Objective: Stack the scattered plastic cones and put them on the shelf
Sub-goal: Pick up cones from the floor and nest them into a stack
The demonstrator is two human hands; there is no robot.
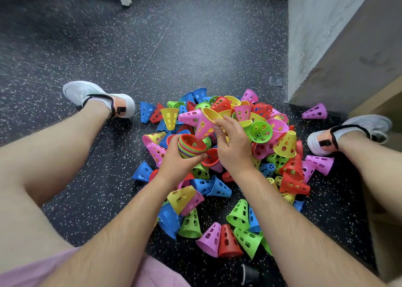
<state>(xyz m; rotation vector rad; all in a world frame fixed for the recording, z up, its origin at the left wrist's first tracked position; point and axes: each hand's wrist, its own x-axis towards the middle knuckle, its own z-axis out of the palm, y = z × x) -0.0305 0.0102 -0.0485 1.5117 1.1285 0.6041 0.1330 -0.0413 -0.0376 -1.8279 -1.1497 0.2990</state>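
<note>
**A:** What is the pile (250,117) made of?

**B:** Small plastic cones. They are thin-walled and glossy, punched with oval holes, with blunt tips and flared rims. They come in pink, red, yellow, green and blue, and lie tumbled over one another on a dark rubber floor (174,47) flecked with pale specks.

**A:** And the hands?

**B:** They are close together over the pile's near-left part, almost touching. The left hand (178,162) is wrapped round a stack (191,146) of nested cones. The wide ends face up, so the rims show as tight coloured rings with a red one innermost. The right hand (233,143) has its fingers curled on a pink cone (205,126) just beyond the stack. I can't tell how that cone is tilted, because another pink one and a yellow rim crowd it.

**A:** Is anything loose?

**B:** A purple cone (315,111) lies on its side to the right of the pile, well apart from it. It is near a rough grey concrete wall (315,36).

**A:** And around the pile?

**B:** There are bare legs on either side of it. A white mesh shoe (97,95) is on its left and another (359,132) on its right.
</note>
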